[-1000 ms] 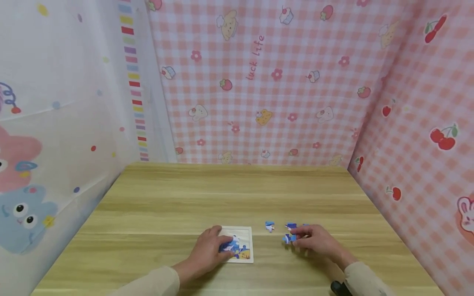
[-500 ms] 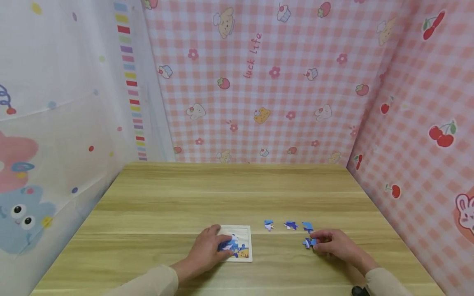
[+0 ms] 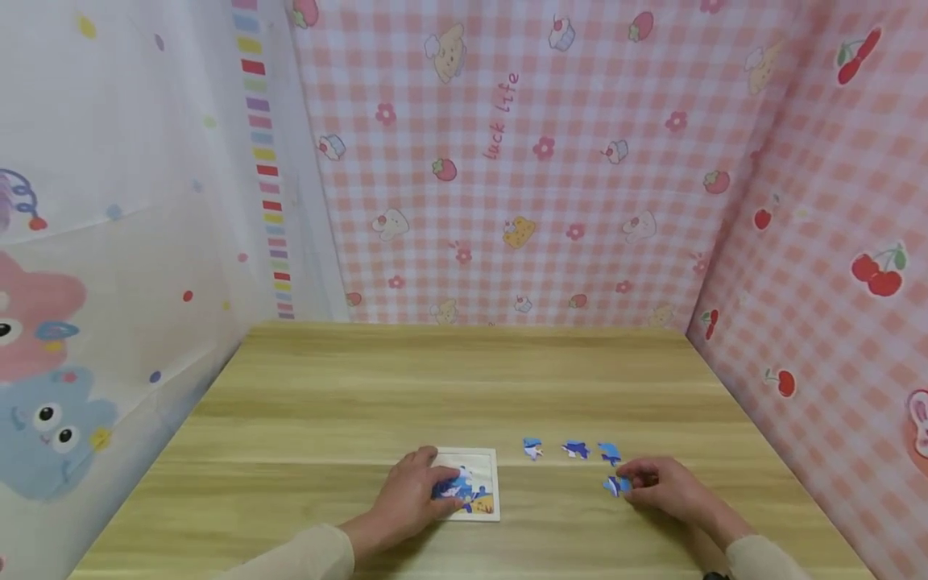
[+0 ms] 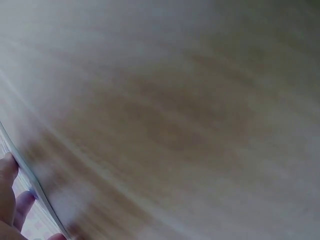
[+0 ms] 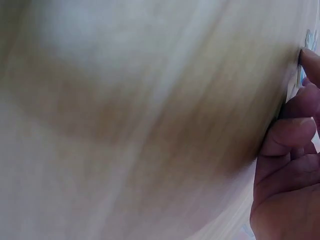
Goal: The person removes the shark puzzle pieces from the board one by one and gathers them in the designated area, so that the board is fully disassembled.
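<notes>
A small jigsaw puzzle board (image 3: 495, 483) with a pale frame lies near the table's front, partly filled with blue, white and yellow pieces. My left hand (image 3: 412, 495) rests over its left side, fingertips on the pieces and frame, hiding part of the picture. Farther right, my right hand (image 3: 670, 490) pinches a blue-and-white puzzle piece (image 3: 615, 486) by its right edge, at the tabletop. Three loose pieces lie in a row behind: a left piece (image 3: 532, 448), a middle piece (image 3: 576, 449) and a right piece (image 3: 610, 453) just beyond the right fingertips.
The wood-grain table (image 3: 464, 387) extends back to a pink checked cloth (image 3: 507, 185). A white patterned cloth (image 3: 174, 242) hangs along the left side, and more pink checked cloth (image 3: 819, 282) along the right.
My right hand has moved right with the puzzle piece, uncovering the right loose piece behind it. The left hand stays on the board. The head view has shifted slightly.
</notes>
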Motion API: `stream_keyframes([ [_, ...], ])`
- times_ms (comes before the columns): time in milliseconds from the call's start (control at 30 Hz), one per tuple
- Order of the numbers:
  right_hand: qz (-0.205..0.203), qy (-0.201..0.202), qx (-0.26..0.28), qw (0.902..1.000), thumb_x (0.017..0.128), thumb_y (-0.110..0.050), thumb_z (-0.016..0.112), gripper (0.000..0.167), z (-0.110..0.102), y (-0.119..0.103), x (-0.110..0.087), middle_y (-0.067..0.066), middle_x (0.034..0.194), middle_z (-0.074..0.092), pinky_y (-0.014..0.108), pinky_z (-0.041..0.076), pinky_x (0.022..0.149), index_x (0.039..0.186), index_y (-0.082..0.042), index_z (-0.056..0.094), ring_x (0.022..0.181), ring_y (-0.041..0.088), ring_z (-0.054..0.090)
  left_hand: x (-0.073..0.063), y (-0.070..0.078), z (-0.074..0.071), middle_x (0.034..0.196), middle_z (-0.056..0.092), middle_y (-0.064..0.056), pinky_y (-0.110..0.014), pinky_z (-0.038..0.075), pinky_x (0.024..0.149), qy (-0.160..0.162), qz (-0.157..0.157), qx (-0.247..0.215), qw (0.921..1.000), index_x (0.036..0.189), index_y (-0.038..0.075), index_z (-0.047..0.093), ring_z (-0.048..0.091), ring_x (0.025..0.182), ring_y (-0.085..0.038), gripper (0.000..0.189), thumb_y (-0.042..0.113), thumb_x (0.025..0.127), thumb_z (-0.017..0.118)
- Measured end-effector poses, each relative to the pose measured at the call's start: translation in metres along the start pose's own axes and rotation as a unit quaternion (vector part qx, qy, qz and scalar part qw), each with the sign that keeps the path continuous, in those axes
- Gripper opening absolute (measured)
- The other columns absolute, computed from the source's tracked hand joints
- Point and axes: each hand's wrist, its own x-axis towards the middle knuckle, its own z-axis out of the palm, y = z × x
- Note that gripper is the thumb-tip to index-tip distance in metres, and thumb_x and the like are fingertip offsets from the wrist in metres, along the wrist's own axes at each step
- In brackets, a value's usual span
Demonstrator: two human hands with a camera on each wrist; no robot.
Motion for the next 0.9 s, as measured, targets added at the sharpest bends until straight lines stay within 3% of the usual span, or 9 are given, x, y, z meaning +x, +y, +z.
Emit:
stream_keyframes([
  [267,0.023,0.049,0.034,0.9980,0.088,-0.011,0.072,0.036,0.004,-0.006,-0.001,0.005,0.082,0.057,0.024,0.044,0.048,0.119,0.004,0.064,0.062,0.011,0.051,0.002,0.006,-0.001,0.127,0.055,-0.023,-0.058,0.042,0.098,0.000,-0.004,0.013,0.9999,0.116,0.012,0.072,0.054,0.113,-0.039,0.046,0.038,0.080,0.080],
  [500,-0.014,0.015,0.066,0.9976,0.095,-0.011,0.065,0.031,0.023,-0.056,0.029,0.006,0.090,0.058,0.025,0.047,0.053,0.120,0.006,0.062,0.067,0.015,0.054,0.007,0.005,-0.005,0.122,0.057,-0.022,-0.056,0.045,0.093,0.013,-0.007,0.023,0.9996,0.110,0.011,0.074,0.056,0.107,-0.037,0.044,0.036,0.076,0.083],
  [633,-0.015,0.002,0.078,0.9968,0.096,-0.012,0.064,0.028,0.050,-0.086,0.049,0.006,0.088,0.059,0.025,0.046,0.054,0.119,0.005,0.064,0.070,0.019,0.056,0.009,0.001,-0.003,0.124,0.058,-0.022,-0.056,0.045,0.094,0.016,-0.014,0.024,0.9995,0.108,0.011,0.074,0.057,0.110,-0.038,0.042,0.037,0.076,0.084],
  [900,0.022,0.000,0.113,0.9934,0.092,-0.008,0.067,0.025,0.130,-0.125,0.078,0.004,0.085,0.062,0.027,0.049,0.056,0.115,0.001,0.068,0.068,0.016,0.059,0.003,-0.004,0.000,0.125,0.058,-0.023,-0.055,0.045,0.095,0.034,-0.031,0.001,0.9989,0.109,0.009,0.072,0.057,0.112,-0.038,0.045,0.038,0.077,0.082],
])
